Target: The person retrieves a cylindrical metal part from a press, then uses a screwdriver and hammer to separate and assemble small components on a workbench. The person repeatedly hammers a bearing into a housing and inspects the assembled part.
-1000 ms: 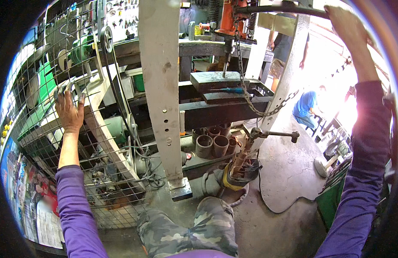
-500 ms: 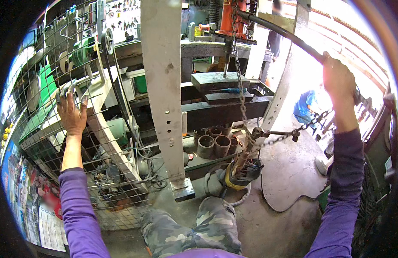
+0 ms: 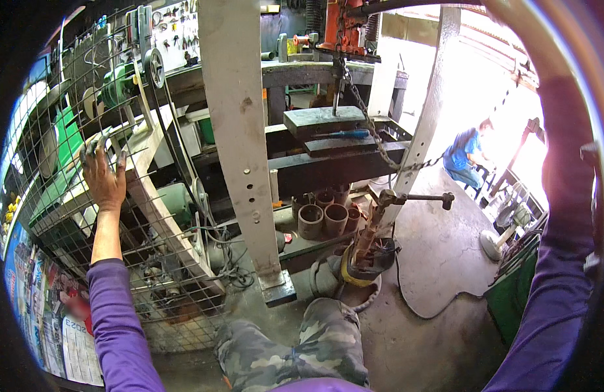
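Resting in the head view with its fingers spread, the left hand (image 3: 104, 183) lies against a wire mesh (image 3: 148, 287) and appears to clasp nothing. The right hand (image 3: 511, 16), well apart from it, is raised and cut off by the upper edge; a dark bar (image 3: 406, 5) runs up to it, but whether the fingers close around the bar cannot be told.

The bar extends leftward from the right hand to a red jack (image 3: 331, 29), in the upper space between the hands. Below the jack, a slim rod (image 3: 335, 101) points down at a flat metal block (image 3: 328, 121), seemingly meeting its top. A blue-handled tool (image 3: 351, 134) sits just under that block, above a black crossbeam (image 3: 334, 170). A chain (image 3: 378, 145) sags below and left of the right hand.

As for progress, the block is already placed beneath the rod, and the bar is up at the jack. No finished result is visible, and how much remains cannot be judged from here. Lower between the hands, pipe pieces (image 3: 312, 222) stand grouped; nearer the right hand's side, a person in blue (image 3: 464, 150) is crouched.
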Motion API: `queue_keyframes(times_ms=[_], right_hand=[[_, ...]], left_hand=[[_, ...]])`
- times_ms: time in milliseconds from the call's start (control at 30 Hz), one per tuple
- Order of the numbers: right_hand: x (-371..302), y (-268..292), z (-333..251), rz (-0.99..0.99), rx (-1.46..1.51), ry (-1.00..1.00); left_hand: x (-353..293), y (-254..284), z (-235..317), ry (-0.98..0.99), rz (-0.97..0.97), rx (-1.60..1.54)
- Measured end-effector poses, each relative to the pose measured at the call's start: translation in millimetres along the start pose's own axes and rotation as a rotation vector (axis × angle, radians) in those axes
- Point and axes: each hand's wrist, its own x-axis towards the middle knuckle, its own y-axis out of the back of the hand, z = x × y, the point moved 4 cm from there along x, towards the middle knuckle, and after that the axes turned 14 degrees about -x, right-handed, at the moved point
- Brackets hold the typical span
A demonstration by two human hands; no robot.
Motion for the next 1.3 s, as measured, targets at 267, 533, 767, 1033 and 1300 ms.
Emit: queue_keyframes(times_ms=[267,533,767,1033,1300], right_hand=[[-17,-11,0,-0.193,0.075,0.015],[-52,-17,-11,0.094,0.009,-0.063],[-75,-45,-28,-0.012,0.046,-0.159],[-117,-59,-55,-0.048,0.108,-0.031],[-139,-89,-65,-0.142,0.187,-0.031]], left_hand=[[5,9,6,0.013,-0.013,-0.073],[3,4,-3,-0.016,-0.002,-0.083],[-1,1,-8,0.013,-0.019,-0.082],[3,5,-2,-0.040,0.034,-0.081],[3,8,4,-0.001,0.017,-0.083]])
